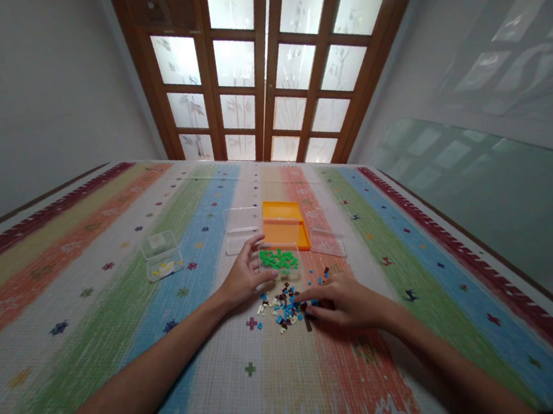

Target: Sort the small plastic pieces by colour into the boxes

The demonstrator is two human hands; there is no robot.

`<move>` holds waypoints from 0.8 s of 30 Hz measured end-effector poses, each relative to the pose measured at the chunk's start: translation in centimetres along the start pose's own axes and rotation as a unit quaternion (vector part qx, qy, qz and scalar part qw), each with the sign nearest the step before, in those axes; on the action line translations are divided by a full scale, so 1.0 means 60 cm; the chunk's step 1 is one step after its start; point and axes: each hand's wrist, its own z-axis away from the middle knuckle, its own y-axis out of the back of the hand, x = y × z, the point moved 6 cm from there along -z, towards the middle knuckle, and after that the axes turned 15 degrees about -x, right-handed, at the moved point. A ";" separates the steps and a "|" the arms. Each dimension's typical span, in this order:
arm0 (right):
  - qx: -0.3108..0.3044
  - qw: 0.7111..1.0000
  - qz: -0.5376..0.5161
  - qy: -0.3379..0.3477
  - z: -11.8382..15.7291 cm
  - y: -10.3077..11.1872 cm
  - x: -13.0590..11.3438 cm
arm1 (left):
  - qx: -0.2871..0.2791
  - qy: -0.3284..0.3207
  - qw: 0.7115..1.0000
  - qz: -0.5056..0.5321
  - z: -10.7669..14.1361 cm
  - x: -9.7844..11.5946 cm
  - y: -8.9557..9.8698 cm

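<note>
A small transparent box (281, 275) holding green building bricks (277, 259) stands at the middle of the table. My left hand (242, 275) curves around its left side, thumb along the front and fingers at the back. Just in front of the box lies a loose pile of small building bricks (284, 310), blue, dark brown and cream. At the pile's right side is my right hand (341, 298), its index finger stretched over the bricks and its thumb apart from it. Some bricks beneath the right fingers are hidden.
Behind the box sits an orange tray (283, 209) with a transparent divided lid or box (242, 219) beside it. A transparent lid (328, 242) lies to the right. Further left is an opened transparent box (163, 266) with yellow and white pieces. A striped cloth (218, 389) covers the table.
</note>
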 end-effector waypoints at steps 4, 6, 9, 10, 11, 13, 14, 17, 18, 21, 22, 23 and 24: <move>0.004 0.998 -0.057 -0.010 0.016 -0.017 0.018 | 0.001 0.000 1.000 -0.002 -0.001 -0.001 0.001; 0.005 0.996 -0.087 -0.011 0.022 -0.025 0.026 | 0.001 0.001 1.000 -0.002 -0.001 -0.002 0.001; 0.011 0.993 -0.112 -0.028 0.029 -0.034 0.032 | 0.003 0.001 1.000 -0.008 -0.001 0.000 0.002; 0.016 0.993 -0.116 -0.030 0.031 -0.036 0.031 | 0.002 0.001 1.000 -0.010 -0.001 0.000 0.002; 0.019 0.992 -0.118 -0.030 0.032 -0.038 0.029 | 0.001 0.001 1.000 -0.012 -0.001 0.001 0.001; 0.027 0.992 -0.119 -0.024 0.034 -0.040 0.023 | 0.001 0.000 1.000 -0.013 0.000 0.003 0.001; 0.033 0.992 -0.119 -0.018 0.034 -0.040 0.020 | 0.003 0.000 1.000 -0.014 0.000 0.004 0.001; 0.061 0.992 -0.112 -0.003 0.035 -0.037 0.014 | 0.009 0.002 1.000 -0.018 0.001 0.007 0.001; 0.071 0.992 -0.106 0.003 0.035 -0.035 0.013 | 0.010 0.003 1.000 -0.019 0.001 0.008 0.000; 0.099 0.992 -0.073 0.012 0.033 -0.034 0.011 | 0.013 0.007 1.000 -0.021 0.002 0.011 -0.001; 0.112 0.992 -0.058 0.014 0.032 -0.034 0.009 | 0.013 0.008 1.000 -0.021 0.003 0.011 -0.002; 0.128 0.991 -0.042 0.015 0.031 -0.034 0.006 | 0.013 0.009 1.000 -0.020 0.003 0.012 -0.002; 0.145 0.989 -0.025 0.018 0.030 -0.035 0.000 | 0.013 0.008 1.000 -0.018 0.003 0.012 -0.003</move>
